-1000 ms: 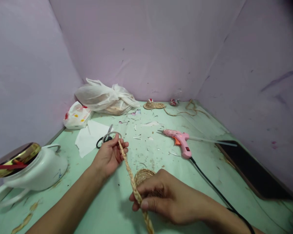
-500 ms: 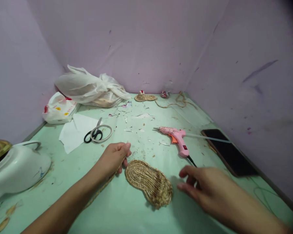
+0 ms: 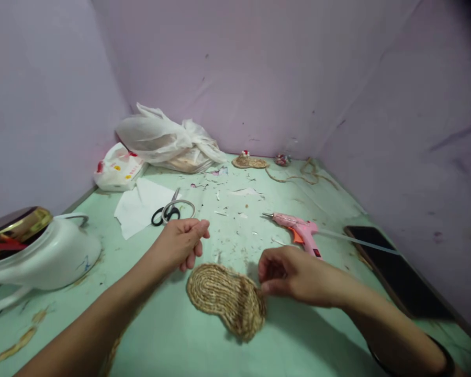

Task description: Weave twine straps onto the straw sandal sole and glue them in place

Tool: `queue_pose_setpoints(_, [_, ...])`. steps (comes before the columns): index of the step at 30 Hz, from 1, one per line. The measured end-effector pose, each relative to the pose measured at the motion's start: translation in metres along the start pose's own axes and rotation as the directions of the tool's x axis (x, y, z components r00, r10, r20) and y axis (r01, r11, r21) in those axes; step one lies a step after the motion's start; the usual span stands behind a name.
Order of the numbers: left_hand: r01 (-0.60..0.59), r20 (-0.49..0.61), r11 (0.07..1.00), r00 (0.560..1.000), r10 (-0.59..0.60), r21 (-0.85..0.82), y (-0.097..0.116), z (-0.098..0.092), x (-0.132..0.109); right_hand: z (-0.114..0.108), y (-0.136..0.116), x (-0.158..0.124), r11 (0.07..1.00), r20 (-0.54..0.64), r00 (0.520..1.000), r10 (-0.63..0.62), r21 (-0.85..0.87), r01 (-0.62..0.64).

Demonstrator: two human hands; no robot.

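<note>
2 hands, 1 coiled straw piece [image 3: 223, 298] lying flat, nearer the body than the fingers, between the forearms. Left hand [image 3: 184, 245]: fingers curled, thumb against forefinger; cannot tell what, if anything, is gripped. Straw cord [image 3: 113, 352] shows beneath the left forearm [image 3: 110, 309]; arm movement could drag or twist it. Right hand [image 3: 286, 275]: loosely cupped, thumb and fingertips apart, at the piece's edge, contact unclear. Glue gun [image 3: 297, 227] just beyond; a careless outward swing might knock it.
</note>
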State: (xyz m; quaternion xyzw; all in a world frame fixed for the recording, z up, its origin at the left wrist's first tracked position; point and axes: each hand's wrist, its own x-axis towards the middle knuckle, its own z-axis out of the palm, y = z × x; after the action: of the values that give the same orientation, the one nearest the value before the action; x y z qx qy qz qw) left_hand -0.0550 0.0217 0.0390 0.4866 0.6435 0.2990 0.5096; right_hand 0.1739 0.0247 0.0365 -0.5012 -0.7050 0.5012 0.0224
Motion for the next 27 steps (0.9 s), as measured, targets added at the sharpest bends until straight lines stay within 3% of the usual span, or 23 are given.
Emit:
queue_pose_setpoints(2, [-0.031, -0.037, 0.999, 0.999, 0.032, 0.026, 0.000, -0.004, 0.000, -0.002, 0.000, 0.008, 0.989, 0.033, 0.999, -0.019, 0.145, 0.014])
queue_pose_setpoints(4, [-0.087, -0.007, 0.993, 0.996, 0.088, 0.077, 0.001, -0.006, -0.003, 0.002, 0.001, 0.014, 0.985, 0.013, 1.000, -0.024, 0.170, 0.021])
queue_pose_setpoints(9, [-0.246, 0.290, 0.957, 0.937, 0.194, 0.156, 0.001, -0.006, -0.016, 0.018, -0.005, 0.012, 0.995, -0.029, 0.998, -0.058, -0.089, 0.055])
queue_pose_setpoints(11, [-0.258, 0.338, 0.938, 0.926, 0.171, 0.233, 0.000, -0.003, -0.020, 0.021, -0.009, 0.008, 0.992, -0.045, 0.998, -0.034, -0.125, 0.028])
queue_pose_setpoints(16, [-0.251, 0.200, 0.745, 0.967, 0.160, 0.618, -0.005, 0.005, -0.020, 0.026, -0.009, 0.004, 0.991, -0.024, 0.999, -0.044, -0.129, 0.041])
queue_pose_setpoints(19, [-0.242, 0.214, 0.687, 0.968, 0.128, 0.685, -0.006, 0.005, -0.023, 0.028, -0.007, 0.003, 0.991, -0.004, 0.998, -0.063, -0.119, 0.062])
queue_pose_setpoints(23, [-0.228, 0.298, 0.698, 0.954, 0.022, 0.679, -0.003, 0.002, -0.027, 0.028, -0.006, 0.000, 0.992, 0.033, 0.994, -0.102, -0.066, 0.104])
queue_pose_setpoints(27, [-0.198, 0.399, 0.805, 0.915, -0.052, 0.559, 0.000, -0.003, -0.022, 0.026, -0.006, 0.000, 0.994, 0.066, 0.992, -0.107, 0.046, 0.104])
